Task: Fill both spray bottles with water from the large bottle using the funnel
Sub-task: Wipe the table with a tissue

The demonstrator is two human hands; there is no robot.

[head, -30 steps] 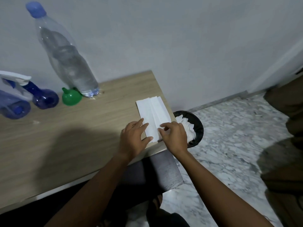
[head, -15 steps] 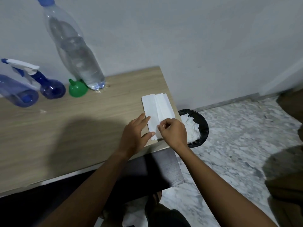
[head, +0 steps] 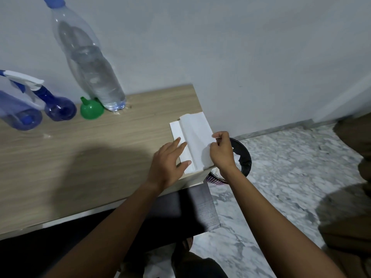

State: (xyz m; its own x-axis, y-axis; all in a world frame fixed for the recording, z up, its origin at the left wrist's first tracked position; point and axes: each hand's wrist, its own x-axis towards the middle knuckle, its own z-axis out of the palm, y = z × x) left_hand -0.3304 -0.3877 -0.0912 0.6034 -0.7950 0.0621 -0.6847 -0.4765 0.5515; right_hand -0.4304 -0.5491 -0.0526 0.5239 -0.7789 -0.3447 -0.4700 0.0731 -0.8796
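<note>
A large clear water bottle (head: pixel 88 63) with a blue cap stands at the back of the wooden table (head: pixel 80 157), against the wall. A green funnel (head: pixel 91 109) lies mouth down beside its base. Two blue spray bottles stand at the far left, one (head: pixel 57 106) next to the funnel and one (head: pixel 19 111) at the frame edge. A stack of white paper tissues (head: pixel 192 137) lies at the table's right corner. My left hand (head: pixel 168 163) presses flat on the stack. My right hand (head: pixel 221 151) pinches the top tissue and lifts its right edge.
A black waste bin (head: pixel 246 159) with crumpled white tissue inside stands on the marble floor just right of the table corner. A grey wall runs behind the table. A dark table leg (head: pixel 202 207) is below the corner. Brown furniture (head: pixel 353 177) fills the far right.
My right hand has moved from the stack's near end up its right edge and lifted the top tissue. My left hand stays flat on the stack. The camera has shifted slightly.
</note>
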